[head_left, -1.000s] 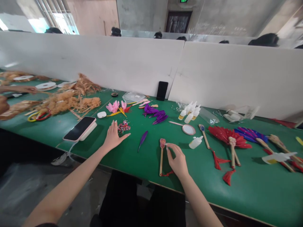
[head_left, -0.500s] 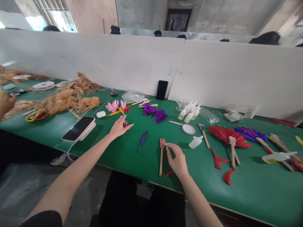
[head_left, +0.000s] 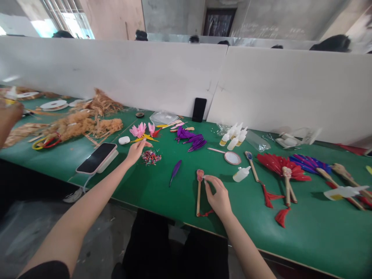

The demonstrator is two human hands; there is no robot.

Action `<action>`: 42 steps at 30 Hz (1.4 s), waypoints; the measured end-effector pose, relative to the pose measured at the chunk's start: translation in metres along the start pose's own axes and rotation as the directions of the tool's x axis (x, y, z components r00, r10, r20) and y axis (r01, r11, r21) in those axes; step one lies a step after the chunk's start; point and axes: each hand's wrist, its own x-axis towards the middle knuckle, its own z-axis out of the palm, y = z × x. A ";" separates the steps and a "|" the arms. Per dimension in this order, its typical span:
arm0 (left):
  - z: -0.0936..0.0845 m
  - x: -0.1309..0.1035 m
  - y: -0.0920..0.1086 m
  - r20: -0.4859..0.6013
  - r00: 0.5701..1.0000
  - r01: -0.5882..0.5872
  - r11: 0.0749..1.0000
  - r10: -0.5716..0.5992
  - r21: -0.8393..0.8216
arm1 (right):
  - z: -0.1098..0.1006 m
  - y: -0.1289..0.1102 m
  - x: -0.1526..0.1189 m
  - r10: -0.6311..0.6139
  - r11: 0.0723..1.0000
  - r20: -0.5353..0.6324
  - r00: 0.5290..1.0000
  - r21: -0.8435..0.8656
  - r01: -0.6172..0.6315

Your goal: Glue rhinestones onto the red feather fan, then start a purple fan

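My left hand (head_left: pixel 135 152) hovers at the left edge of a small heap of multicoloured bits (head_left: pixel 151 157). Its fingers are loosely extended, close to two yellow feathers (head_left: pixel 149 138). Thumb and index of my right hand (head_left: pixel 218 195) come together beside the pinkish head of a wooden-handled stick (head_left: pixel 199 193); whatever is at the fingertips is too small to make out. That stick lies on the green table, a red cord at its lower end. Between my hands rests a single purple feather (head_left: pixel 176 171). Pink feathers (head_left: pixel 138 130) and bunched purple feathers (head_left: pixel 196 142) lie farther back.
White-capped glue bottles (head_left: pixel 232 137) and a lone bottle (head_left: pixel 241 174) stand or lie to the right, near a round white-faced piece (head_left: pixel 232 157). Red feather fans (head_left: pixel 270 164) lie beyond. Leftward are a phone (head_left: pixel 97 157), tan fibre (head_left: pixel 75 126) and another person's hand (head_left: pixel 10 118).
My left hand has drawn back left from over the heap of coloured bits, which now shows fully. My right hand stays beside the stick's head. The other person's hand has moved nearer.
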 end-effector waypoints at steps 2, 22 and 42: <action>0.001 0.009 -0.003 -0.012 0.999 0.038 0.995 -0.039 -0.094 | 0.000 0.000 0.000 0.002 1.000 0.003 1.000 0.000 -0.002; 0.021 0.077 -0.033 -0.066 0.942 0.269 0.857 -0.329 -0.441 | 0.003 0.004 0.001 -0.007 1.000 0.012 1.000 -0.018 0.007; 0.025 0.074 0.000 0.304 0.940 0.306 0.782 -0.157 -0.543 | 0.001 0.002 0.002 0.030 0.999 0.022 0.999 -0.012 -0.030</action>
